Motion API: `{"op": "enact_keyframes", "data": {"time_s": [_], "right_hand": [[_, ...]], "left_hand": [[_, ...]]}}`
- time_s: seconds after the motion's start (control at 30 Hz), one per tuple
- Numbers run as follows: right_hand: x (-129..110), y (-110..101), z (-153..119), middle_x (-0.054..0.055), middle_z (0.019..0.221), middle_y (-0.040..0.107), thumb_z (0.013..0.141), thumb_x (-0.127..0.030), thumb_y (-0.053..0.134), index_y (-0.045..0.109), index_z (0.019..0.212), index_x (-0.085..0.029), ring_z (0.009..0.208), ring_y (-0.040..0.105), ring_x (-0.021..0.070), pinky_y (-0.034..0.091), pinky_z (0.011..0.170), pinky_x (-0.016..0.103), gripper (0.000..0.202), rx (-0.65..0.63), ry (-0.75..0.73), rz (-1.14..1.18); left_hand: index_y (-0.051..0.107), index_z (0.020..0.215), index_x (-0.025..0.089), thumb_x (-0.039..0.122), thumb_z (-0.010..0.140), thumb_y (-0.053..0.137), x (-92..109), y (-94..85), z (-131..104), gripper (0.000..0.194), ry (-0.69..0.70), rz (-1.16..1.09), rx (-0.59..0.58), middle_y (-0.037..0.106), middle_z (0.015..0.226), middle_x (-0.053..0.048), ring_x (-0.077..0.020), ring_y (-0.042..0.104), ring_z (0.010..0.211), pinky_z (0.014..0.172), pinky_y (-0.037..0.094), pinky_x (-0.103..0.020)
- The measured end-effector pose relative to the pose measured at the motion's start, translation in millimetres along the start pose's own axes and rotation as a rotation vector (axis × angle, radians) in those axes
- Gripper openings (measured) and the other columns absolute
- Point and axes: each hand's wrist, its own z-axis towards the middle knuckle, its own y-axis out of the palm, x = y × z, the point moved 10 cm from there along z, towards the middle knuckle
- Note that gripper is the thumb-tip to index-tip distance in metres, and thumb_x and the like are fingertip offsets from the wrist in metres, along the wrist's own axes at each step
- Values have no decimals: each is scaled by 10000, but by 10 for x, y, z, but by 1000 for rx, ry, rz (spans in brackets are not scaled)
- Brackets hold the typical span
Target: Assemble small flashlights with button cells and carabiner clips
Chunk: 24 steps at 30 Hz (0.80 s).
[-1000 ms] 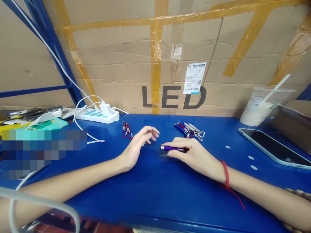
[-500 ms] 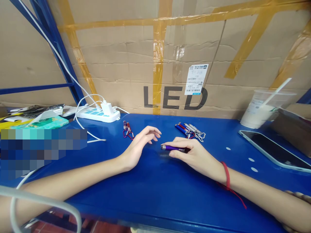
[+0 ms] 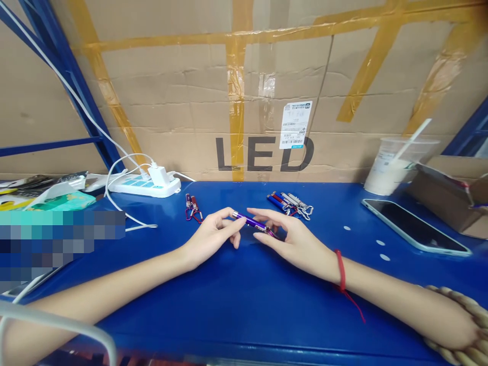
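Above the middle of a blue table [image 3: 244, 305], I hold a purple penlight [image 3: 249, 220] up between my two hands. The thumb and forefinger of my left hand [image 3: 208, 238] pinch its silver tip, while the other fingers of that hand curl loosely below. My right hand [image 3: 301, 238] surrounds the clip end, thumb and forefinger spread apart; I cannot tell whether the fingers behind touch it. The penlight slants, silver tip higher and to the left. A red bracelet [image 3: 341, 270] circles my right wrist.

Beyond my left hand lie two penlights with clips [image 3: 194, 204], side by side. Beyond my right hand, a row of blue, red and silver penlights [image 3: 275, 202] lies with clips bunched together. Farther right are a dark-screened phone [image 3: 414, 226], a cup [image 3: 383, 178] with a straw, and a brown box [image 3: 442, 195]. Back left, a white power strip [image 3: 141, 187] sits near some packets [image 3: 63, 201]. Behind everything stands a taped carton [image 3: 171, 114] printed "LED".
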Motion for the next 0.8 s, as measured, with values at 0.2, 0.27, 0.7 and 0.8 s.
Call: {"op": "enact_keyframes", "data": {"time_s": [0.2, 0.27, 0.7, 0.8], "right_hand": [[168, -44, 47, 51, 801, 693, 822, -332, 556, 689, 896, -136, 634, 600, 128, 508, 667, 267, 248, 15, 163, 218], [184, -26, 44, 49, 766, 689, 815, -358, 562, 686, 900, -126, 591, 580, 109, 496, 627, 247, 276, 13, 197, 313], [104, 20, 8, 2, 673, 582, 860, -384, 500, 610, 1163, -148, 494, 448, 68, 404, 484, 193, 399, -19, 159, 250], [83, -2, 0, 13, 758, 588, 826, -367, 554, 587, 1191, -172, 521, 453, 73, 422, 496, 200, 415, 10, 112, 137]], "left_hand": [[382, 662, 187, 362, 821, 425, -11, -224, 0, 240, -22, -141, 192, 537, 520, 27, -118, 465, 531, 589, 348, -250], [387, 655, 185, 378, 833, 398, -9, -154, 10, 262, -25, -107, 112, 538, 518, 21, -124, 469, 536, 598, 347, -258], [544, 789, 158, 468, 835, 473, 57, 78, -16, 321, 45, 164, -88, 511, 534, 31, -114, 468, 546, 610, 363, -252], [498, 792, 171, 464, 848, 446, 69, 40, -15, 303, 54, 138, -45, 523, 569, 27, -124, 480, 588, 663, 374, -267]]}}
